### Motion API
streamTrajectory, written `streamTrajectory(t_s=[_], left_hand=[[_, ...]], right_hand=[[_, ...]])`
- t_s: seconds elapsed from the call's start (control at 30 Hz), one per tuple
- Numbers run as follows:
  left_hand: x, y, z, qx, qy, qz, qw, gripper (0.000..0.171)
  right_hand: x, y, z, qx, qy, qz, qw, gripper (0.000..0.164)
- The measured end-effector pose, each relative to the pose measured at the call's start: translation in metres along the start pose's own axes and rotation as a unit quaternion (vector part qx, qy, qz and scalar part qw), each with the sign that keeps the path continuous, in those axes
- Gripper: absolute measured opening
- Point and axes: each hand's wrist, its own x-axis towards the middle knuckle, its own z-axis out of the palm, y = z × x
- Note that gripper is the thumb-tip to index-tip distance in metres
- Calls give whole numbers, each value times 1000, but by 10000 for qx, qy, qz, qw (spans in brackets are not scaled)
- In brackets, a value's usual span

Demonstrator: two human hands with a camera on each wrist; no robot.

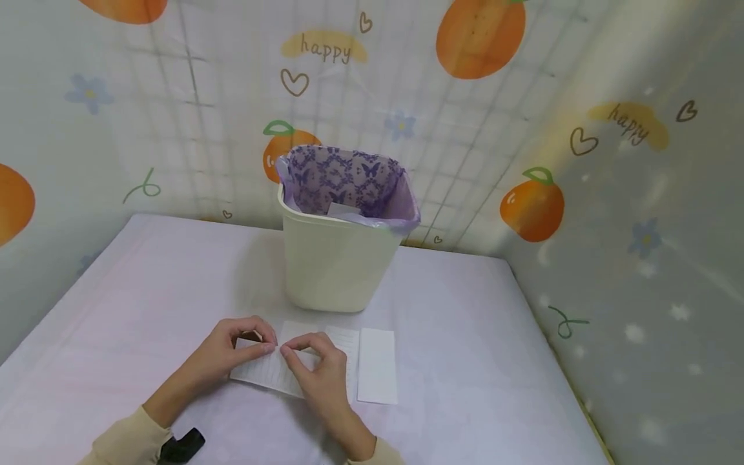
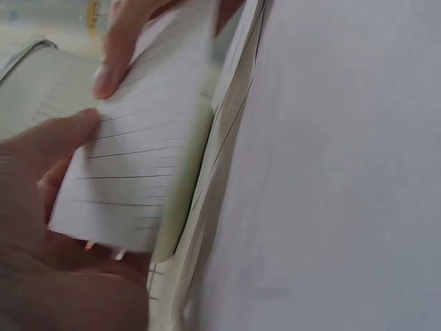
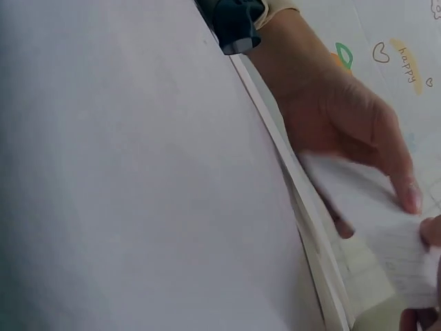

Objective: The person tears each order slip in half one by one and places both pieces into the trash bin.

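Note:
Near the front of the table, a white sheet of lined paper (image 1: 261, 371) is held by both hands. The left hand (image 1: 223, 352) pinches its upper edge between thumb and fingers. Close beside it, the right hand (image 1: 325, 381) pinches the same edge, the two sets of fingertips almost meeting. In the left wrist view the ruled lines on the paper (image 2: 138, 158) show plainly, and its far corner lies over the left fingers. Part of the sheet is hidden behind the right hand. More lined paper (image 1: 343, 337) lies flat on the table just behind the hands.
A blank white paper strip (image 1: 377, 366) lies right of the hands. Behind stands a cream bin (image 1: 337, 265) with a purple butterfly-patterned bag (image 1: 372, 171) lining it and a pale piece (image 1: 343, 209) inside. Printed curtains (image 1: 203, 77) rise along the table's back and sides.

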Motion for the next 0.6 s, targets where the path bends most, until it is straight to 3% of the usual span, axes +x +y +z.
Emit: streamTrajectory(t_s=[0.17,0.43,0.6], left_hand=[[4,10,0,-66,182,226,9996,12],[8,21,6,-74,392,47,9992,8],[14,31,8,-103,706,-37,9974,6]], right_hand=[[8,-4,-2,-187,117,-333,9992,6],[16,-15,-16,-265,-158,-366,9989,5],[29,-25,-28,-401,-445,-437,9972,7]])
